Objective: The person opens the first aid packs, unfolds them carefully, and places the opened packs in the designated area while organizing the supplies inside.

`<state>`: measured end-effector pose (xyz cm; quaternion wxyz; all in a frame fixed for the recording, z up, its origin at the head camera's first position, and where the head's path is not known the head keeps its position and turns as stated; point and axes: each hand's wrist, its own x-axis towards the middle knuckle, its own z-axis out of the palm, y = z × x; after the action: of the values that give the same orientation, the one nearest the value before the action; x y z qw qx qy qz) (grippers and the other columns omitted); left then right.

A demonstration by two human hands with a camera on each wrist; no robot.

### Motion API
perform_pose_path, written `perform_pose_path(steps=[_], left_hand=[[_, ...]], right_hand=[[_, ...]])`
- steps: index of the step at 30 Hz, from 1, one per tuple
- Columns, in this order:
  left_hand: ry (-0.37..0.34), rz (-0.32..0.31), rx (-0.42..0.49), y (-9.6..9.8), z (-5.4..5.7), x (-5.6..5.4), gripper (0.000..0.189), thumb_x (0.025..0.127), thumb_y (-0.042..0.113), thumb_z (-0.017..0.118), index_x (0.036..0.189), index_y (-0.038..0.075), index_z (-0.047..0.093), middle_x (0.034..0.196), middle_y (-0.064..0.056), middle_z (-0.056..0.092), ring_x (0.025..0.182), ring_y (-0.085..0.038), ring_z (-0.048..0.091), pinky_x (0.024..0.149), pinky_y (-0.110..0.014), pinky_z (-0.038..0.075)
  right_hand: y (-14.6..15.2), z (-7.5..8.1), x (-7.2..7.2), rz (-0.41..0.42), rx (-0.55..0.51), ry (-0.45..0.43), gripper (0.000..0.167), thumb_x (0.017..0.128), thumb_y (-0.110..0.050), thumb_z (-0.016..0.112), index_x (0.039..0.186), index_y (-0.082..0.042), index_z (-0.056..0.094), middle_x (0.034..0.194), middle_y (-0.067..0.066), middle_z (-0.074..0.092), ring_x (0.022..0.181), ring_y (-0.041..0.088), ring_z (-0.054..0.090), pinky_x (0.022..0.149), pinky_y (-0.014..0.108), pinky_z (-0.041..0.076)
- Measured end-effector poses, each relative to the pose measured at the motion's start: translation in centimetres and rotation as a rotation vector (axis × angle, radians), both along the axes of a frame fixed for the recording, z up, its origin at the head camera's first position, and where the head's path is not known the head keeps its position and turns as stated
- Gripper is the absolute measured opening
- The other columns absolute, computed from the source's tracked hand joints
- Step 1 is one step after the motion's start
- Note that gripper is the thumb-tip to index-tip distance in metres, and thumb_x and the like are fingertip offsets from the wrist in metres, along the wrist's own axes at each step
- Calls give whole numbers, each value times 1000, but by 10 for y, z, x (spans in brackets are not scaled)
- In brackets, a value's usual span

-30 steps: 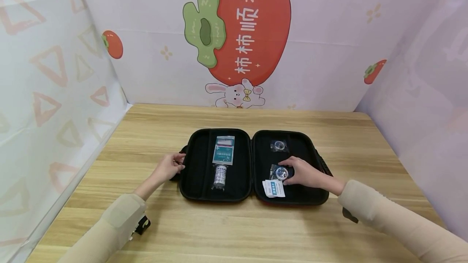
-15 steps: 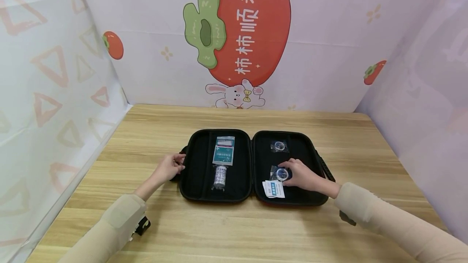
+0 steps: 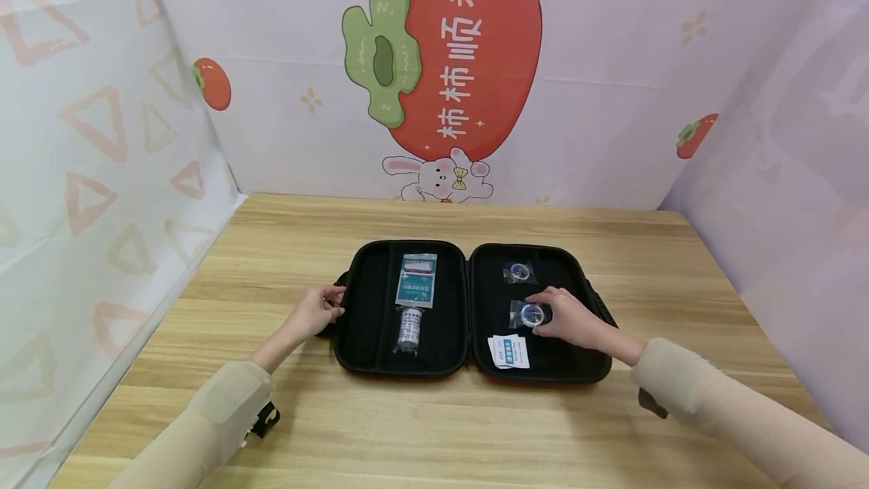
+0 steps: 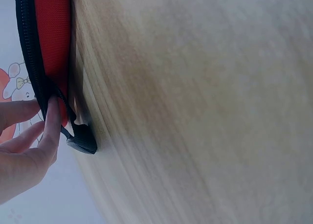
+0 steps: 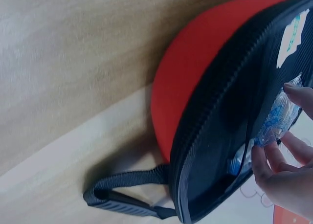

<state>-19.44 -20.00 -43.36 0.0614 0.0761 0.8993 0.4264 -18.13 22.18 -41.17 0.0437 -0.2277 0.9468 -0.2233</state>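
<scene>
A zippered case (image 3: 468,308), black inside and red outside, lies spread on the table. My left hand (image 3: 319,309) grips its left rim; the left wrist view shows the fingers (image 4: 51,123) on the zipper edge. Over the right half, my right hand (image 3: 566,317) pinches a clear-wrapped roll, apparently tape (image 3: 532,315), between thumb and fingers. In the right wrist view the crinkled wrapper (image 5: 279,116) shows between them. A second wrapped roll (image 3: 520,272) lies farther back in that half. White-and-blue paper packets (image 3: 509,352) lie nearer the front.
The case's left half holds a teal packet (image 3: 416,280) and a wrapped white cylinder with print (image 3: 409,327). A black carrying handle (image 5: 127,192) sticks out from the case's right side. Printed cloth walls (image 3: 597,134) stand behind and beside the wooden table (image 3: 434,429).
My right hand has shifted slightly right with the wrapped roll, which now sits apart from the paper packets. My left hand stays at the case's rim.
</scene>
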Motion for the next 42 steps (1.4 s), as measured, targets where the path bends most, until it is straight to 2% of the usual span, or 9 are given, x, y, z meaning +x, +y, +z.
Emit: perform_pose_path(steps=[12,18,22,32,42], left_hand=[[-4,-4,3,1,3,1,39,79,-11,55,116,-17,47,91,-23,56,67,-21,57,56,-25,49],[-4,-6,16,1,2,0,39,78,-11,54,116,-17,46,92,-24,56,68,-23,58,56,-25,49],[2,-14,19,1,3,1,39,78,-12,53,116,-18,46,91,-24,56,67,-22,57,55,-25,48],[-16,-4,18,1,2,1,39,79,-11,54,117,-17,46,91,-23,55,66,-19,56,56,-25,49],[-33,-1,-12,0,3,1,40,80,-9,53,119,-15,45,93,-22,54,67,-18,55,58,-27,48]], right_hand=[[19,6,-6,-27,-50,59,43,65,-1,73,105,8,59,93,17,56,80,25,51,67,37,44],[29,7,-11,-32,-90,42,42,65,7,70,104,14,56,90,20,52,76,24,50,62,32,45],[35,10,-14,-36,-89,46,42,63,10,68,103,15,56,91,22,52,76,26,51,62,34,45],[45,14,-20,-26,-37,76,43,63,11,68,103,16,55,93,26,54,78,30,52,63,39,45],[53,15,-23,-11,61,129,40,65,9,68,102,14,57,90,25,53,80,34,50,65,42,43]])
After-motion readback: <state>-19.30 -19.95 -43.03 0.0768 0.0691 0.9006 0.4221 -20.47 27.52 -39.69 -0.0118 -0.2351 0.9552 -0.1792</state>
